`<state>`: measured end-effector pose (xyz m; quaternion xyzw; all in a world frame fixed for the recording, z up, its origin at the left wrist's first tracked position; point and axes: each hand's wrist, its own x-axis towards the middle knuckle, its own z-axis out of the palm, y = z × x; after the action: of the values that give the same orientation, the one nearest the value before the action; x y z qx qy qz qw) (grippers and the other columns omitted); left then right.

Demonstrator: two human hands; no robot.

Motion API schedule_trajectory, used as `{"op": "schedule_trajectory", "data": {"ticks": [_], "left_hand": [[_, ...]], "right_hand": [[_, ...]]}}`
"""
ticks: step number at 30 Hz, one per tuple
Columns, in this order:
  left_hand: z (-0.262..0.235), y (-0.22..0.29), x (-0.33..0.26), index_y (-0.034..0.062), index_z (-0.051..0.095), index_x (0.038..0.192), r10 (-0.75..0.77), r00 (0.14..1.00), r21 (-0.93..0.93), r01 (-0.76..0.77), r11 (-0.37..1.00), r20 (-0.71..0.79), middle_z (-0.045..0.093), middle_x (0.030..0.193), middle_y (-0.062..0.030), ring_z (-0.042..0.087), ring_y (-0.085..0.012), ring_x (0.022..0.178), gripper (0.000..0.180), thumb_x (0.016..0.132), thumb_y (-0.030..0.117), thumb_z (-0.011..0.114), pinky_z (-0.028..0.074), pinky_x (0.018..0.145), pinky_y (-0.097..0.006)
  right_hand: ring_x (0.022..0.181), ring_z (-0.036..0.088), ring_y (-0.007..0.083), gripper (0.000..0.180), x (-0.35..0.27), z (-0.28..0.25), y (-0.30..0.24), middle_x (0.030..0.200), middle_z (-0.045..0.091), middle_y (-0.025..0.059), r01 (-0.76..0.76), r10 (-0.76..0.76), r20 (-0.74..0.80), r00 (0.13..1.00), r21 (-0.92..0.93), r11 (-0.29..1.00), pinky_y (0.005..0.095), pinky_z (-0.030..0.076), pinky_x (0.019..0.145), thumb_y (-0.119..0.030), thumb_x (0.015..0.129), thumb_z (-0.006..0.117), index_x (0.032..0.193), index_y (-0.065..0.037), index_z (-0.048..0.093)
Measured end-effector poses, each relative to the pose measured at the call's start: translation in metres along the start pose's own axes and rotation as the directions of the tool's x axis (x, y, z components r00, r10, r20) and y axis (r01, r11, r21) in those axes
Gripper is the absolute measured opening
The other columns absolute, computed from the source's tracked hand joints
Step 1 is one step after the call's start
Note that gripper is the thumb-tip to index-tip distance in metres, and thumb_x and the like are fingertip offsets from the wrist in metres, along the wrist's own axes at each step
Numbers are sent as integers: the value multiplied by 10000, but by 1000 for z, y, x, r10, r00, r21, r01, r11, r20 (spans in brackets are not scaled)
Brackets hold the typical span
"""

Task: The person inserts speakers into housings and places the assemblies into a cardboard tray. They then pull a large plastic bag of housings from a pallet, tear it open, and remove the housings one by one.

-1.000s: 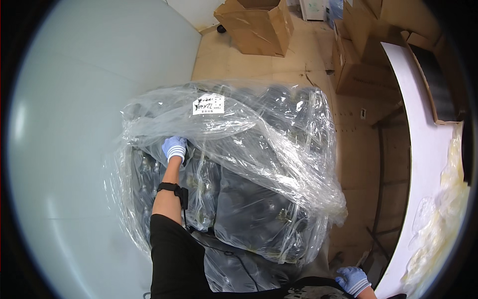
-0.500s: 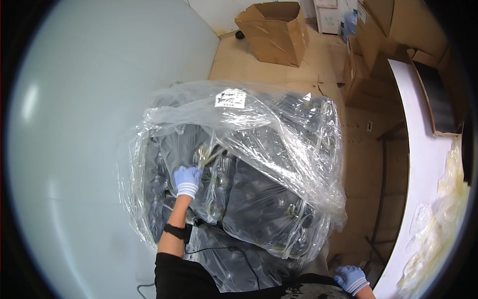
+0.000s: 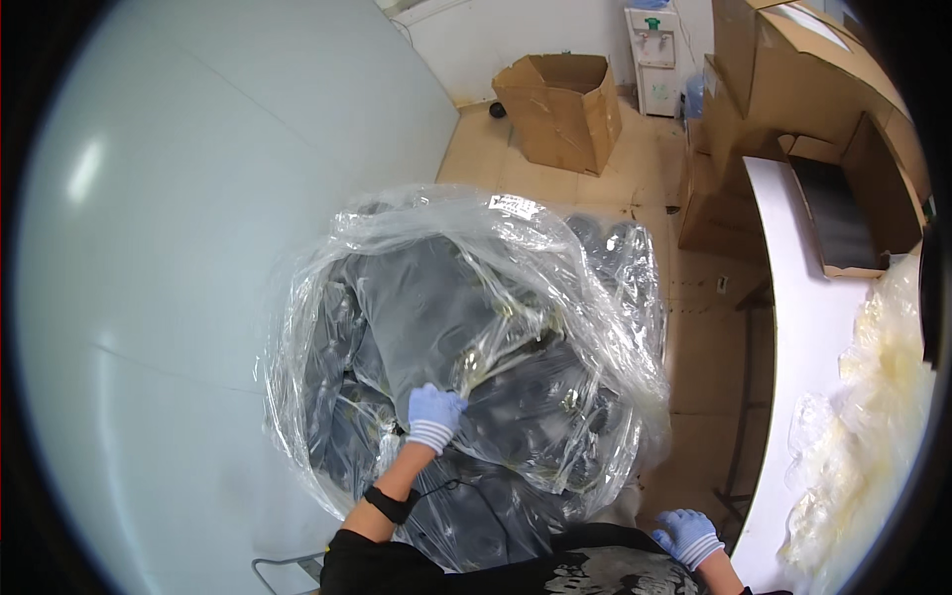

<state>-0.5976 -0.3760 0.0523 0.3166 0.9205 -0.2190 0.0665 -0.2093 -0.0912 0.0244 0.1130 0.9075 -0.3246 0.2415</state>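
In a light-blue glove with a striped cuff, my left hand (image 3: 434, 412) is closed on the gathered plastic at the near end of a clear plastic bag (image 3: 421, 307). Dark grey contents show through that bag; what they are I cannot make out. It lies among several similar bags inside a large clear plastic liner (image 3: 297, 416), whose crumpled rim surrounds them. Beside my body at the lower right, my gloved right hand (image 3: 686, 535) is held apart from the bags, fingers loosely spread and holding nothing. A black band circles my left wrist.
A pale smooth wall (image 3: 188, 297) runs along the left. At the right stands a white table (image 3: 793, 347) bearing an open carton (image 3: 892, 188) and crumpled plastic film (image 3: 843, 466). Behind are stacked cardboard boxes (image 3: 729, 213), an open box (image 3: 560, 119) and a water dispenser (image 3: 656, 69).
My left hand has drawn the bag's end nearer and to the right. More of the dark bag shows, and the liner's plastic lies farther back. My right hand stays low at the right.
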Motion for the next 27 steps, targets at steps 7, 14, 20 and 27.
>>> {"op": "schedule_trajectory", "data": {"ticks": [7,14,20,27], "left_hand": [[-15,70,-97,158,689,737,-5,998,-217,-10,976,-70,629,680,-26,562,-221,752,300,812,397,524,403,651,-387],[-36,144,-193,266,692,828,328,945,-145,-325,934,-3,653,750,25,580,-197,707,202,821,258,490,430,596,-371],[-34,206,-263,220,681,755,433,889,-315,-458,831,-151,611,634,-25,557,-226,609,183,789,262,506,423,558,-384],[-18,251,-325,120,661,675,380,895,-435,-445,783,-232,615,650,-52,556,-214,681,198,761,267,560,412,611,-370]], "right_hand": [[921,577,316,364,-41,15,1,996,611,124,105,-93,-72,993,190,976,401,444,829,-402,827,523,1064,-133,589],[1004,572,292,450,-39,88,-1,1169,543,144,-273,-108,275,955,962,35,392,482,844,-333,894,522,1212,-23,448],[1135,468,299,640,-20,123,-40,1350,355,137,-470,-298,394,870,845,-256,419,467,868,-488,865,487,1316,-65,319],[1028,524,321,521,-4,177,-60,1123,572,136,-318,-38,368,929,742,-591,472,421,896,-447,809,605,1173,-85,509]]}}
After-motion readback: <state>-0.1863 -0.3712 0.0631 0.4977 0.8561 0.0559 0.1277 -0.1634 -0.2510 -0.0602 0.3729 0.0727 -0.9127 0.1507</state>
